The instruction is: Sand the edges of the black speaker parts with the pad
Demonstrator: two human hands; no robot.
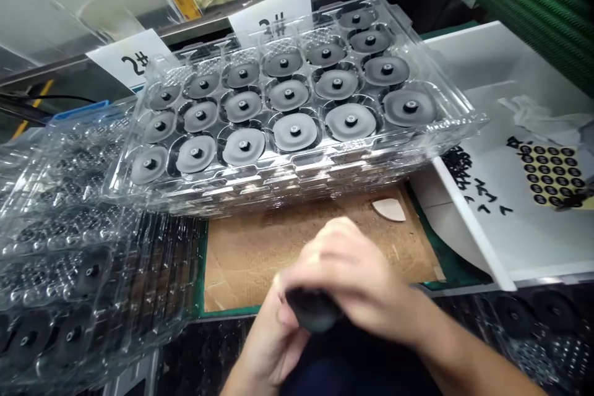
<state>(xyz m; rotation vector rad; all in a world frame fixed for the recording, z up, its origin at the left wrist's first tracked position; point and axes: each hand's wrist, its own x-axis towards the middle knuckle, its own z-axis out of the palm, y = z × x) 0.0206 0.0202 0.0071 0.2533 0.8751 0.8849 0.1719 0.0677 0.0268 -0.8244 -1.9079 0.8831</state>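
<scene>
Both hands meet at the bottom centre over a brown cardboard mat (260, 247). My right hand (352, 278) lies curled over the top of a small dark round part (313, 312). My left hand (271, 340) cups the same part from below, fingers closed round it. The picture is smeared there, so the part's detail is unclear. Behind the hands stands a stack of clear plastic trays (297, 161); its top tray holds several grey discs (296, 131), each with a black hub, in three rows.
More clear trays with dark parts (69, 272) are piled at the left. A white box (492, 260) at the right holds a sheet of black round stickers (552, 173). Paper labels marked 2# (132, 62) stand behind. Other dark parts (533, 315) lie at the bottom right.
</scene>
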